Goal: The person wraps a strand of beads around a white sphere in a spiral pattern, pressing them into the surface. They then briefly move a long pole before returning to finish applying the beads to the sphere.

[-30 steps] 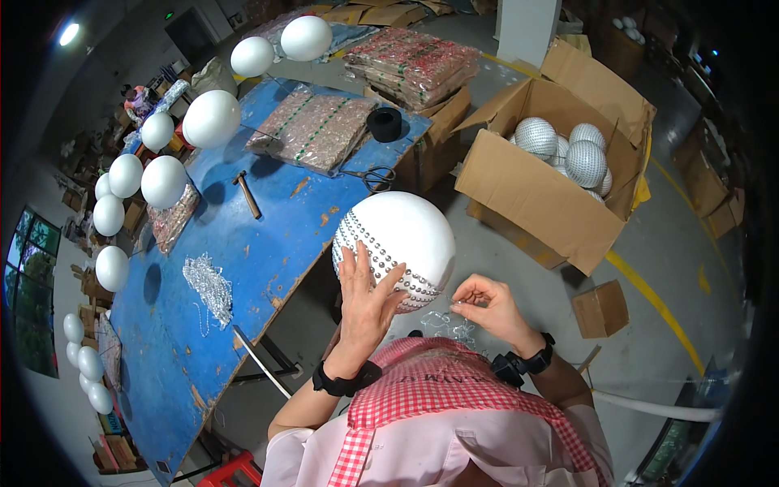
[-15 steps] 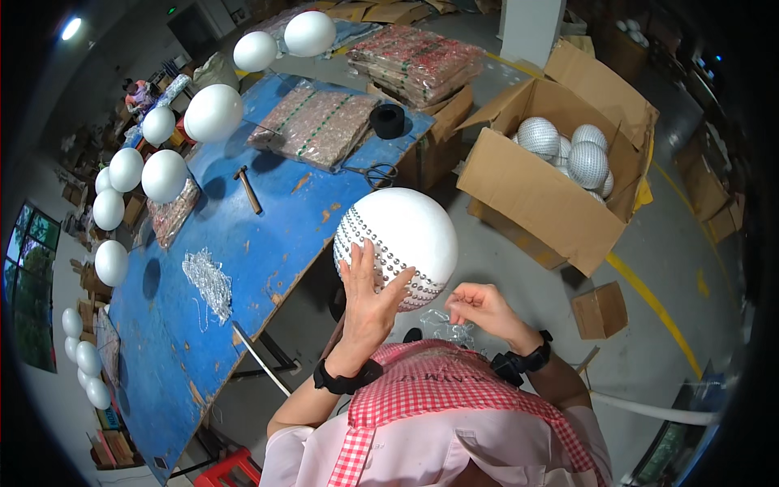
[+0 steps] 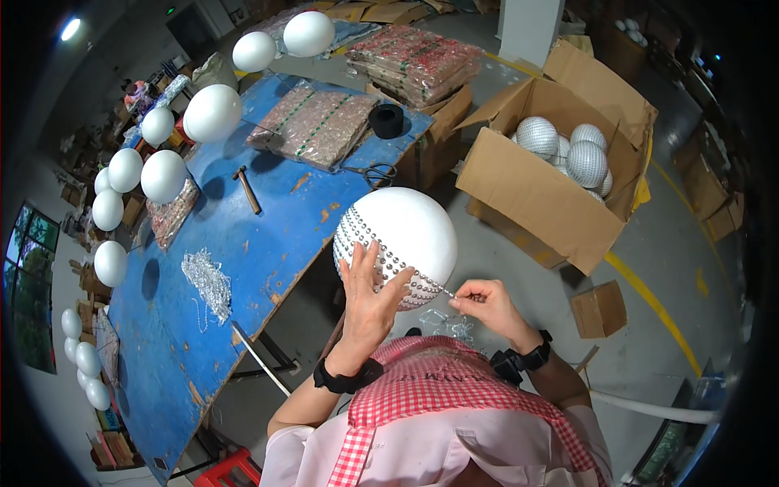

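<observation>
Steadying a part-beaded white ball (image 3: 418, 223) at frame centre with left hand (image 3: 370, 302), fingers spread wide; pinching a silver bead strand (image 3: 446, 292), apparently thumb to forefinger, in right hand (image 3: 489, 310). Best drawn taut, laid snug against beaded rows (image 3: 355, 234).

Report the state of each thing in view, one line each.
Large ball: partly beaded, rest bare white
Left hand: spread against the ball
Right hand: pinched on the bead strand
Bead strand: straight, leading off the ball
Cardboard box: open, silver balls inside
Blue table: surface chipped
Silver strands: heaped loose
White balls: bare
</observation>
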Demonstrator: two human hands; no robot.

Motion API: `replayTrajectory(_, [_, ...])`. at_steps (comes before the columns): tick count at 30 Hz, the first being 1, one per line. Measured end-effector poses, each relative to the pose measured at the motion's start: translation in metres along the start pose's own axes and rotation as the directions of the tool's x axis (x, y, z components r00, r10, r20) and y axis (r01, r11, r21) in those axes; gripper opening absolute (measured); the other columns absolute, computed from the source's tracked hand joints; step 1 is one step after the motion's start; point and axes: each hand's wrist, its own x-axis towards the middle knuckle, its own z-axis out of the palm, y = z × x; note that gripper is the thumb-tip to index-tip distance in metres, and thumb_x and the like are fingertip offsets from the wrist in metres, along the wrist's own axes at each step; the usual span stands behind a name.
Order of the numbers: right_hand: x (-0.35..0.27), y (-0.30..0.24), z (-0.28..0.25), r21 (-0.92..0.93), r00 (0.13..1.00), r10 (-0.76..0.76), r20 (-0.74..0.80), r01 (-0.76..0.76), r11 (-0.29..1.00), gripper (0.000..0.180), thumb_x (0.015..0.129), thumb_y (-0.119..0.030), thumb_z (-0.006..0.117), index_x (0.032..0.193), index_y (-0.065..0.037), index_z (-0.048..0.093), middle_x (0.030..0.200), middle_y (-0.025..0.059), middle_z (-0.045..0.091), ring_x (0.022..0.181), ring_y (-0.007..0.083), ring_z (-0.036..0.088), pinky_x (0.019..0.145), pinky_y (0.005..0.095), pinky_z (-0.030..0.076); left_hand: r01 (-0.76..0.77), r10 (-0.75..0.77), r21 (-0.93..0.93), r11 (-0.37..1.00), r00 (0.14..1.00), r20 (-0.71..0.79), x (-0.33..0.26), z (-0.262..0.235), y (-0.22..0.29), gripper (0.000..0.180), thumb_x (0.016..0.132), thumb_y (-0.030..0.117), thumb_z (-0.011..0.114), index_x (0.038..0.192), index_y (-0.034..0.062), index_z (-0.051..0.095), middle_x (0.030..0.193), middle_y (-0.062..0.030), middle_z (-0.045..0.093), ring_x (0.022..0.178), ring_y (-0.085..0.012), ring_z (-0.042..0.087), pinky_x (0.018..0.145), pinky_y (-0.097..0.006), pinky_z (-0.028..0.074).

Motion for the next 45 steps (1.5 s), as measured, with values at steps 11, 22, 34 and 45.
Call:
replayTrajectory(11, [0.015, 0.039, -0.005, 0.242, 1.000, 0.004, -0.026, 0.003, 0.970, 0.010, 0.085, -0.008, 0.071, 0.088, 0.000, 0.066, 0.076, -0.0016, 0.063, 0.068, 0.0036, 0.056, 0.059, 0.0186, 0.044, 0.030, -0.035, -0.158, 0.987, 0.999, -0.027, -0.001, -0.007, -0.006, 0.039, 0.078, -0.001, 0.068, 0.111, 0.0200, 0.068, 0.144, -0.0173, 0.036, 0.137, -0.0438, 0.028, 0.112, -0.059, 0.008])
replayTrajectory(22, [0.020, 0.056, -0.008, -0.114, 1.000, -0.006, 0.013, 0.007, 0.993, 0.018, 0.091, -0.018, 0.061, 0.083, -0.002, 0.063, 0.071, -0.0018, 0.059, 0.062, 0.0030, 0.050, 0.054, 0.0202, 0.039, 0.047, -0.043, -0.060, 0.997, 0.997, 0.062, 0.001, -0.011, -0.010, 0.059, 0.080, 0.027, 0.074, 0.131, 0.0092, 0.050, 0.151, -0.0248, 0.022, 0.140, -0.0468, 0.016, 0.111, -0.056, 0.019])
replayTrajectory(34, [0.013, 0.043, -0.017, 0.349, 0.994, 0.030, 0.102, -0.064, 0.935, 0.012, 0.087, -0.013, 0.066, 0.094, -0.004, 0.068, 0.067, -0.0018, 0.061, 0.055, 0.0025, 0.048, 0.051, 0.0169, 0.037, 0.335, -0.350, -0.504, 0.796, 0.934, 0.068, 0.000, -0.017, -0.023, 0.067, 0.079, 0.018, 0.076, 0.137, 0.0089, 0.043, 0.153, -0.0256, 0.015, 0.144, -0.0388, 0.008, 0.114, -0.049, 0.017])
replayTrajectory(45, [0.006, 0.009, -0.010, 0.270, 0.995, 0.033, 0.092, -0.057, 0.961, 0.015, 0.086, -0.009, 0.067, 0.099, 0.000, 0.066, 0.072, -0.0001, 0.062, 0.062, 0.0031, 0.054, 0.054, 0.0167, 0.041, 0.304, -0.368, -0.458, 0.836, 0.928, -0.057, 0.001, -0.031, -0.032, 0.049, 0.087, 0.008, 0.064, 0.134, 0.0070, 0.048, 0.147, -0.0218, 0.032, 0.139, -0.0346, 0.028, 0.111, -0.042, 0.025])
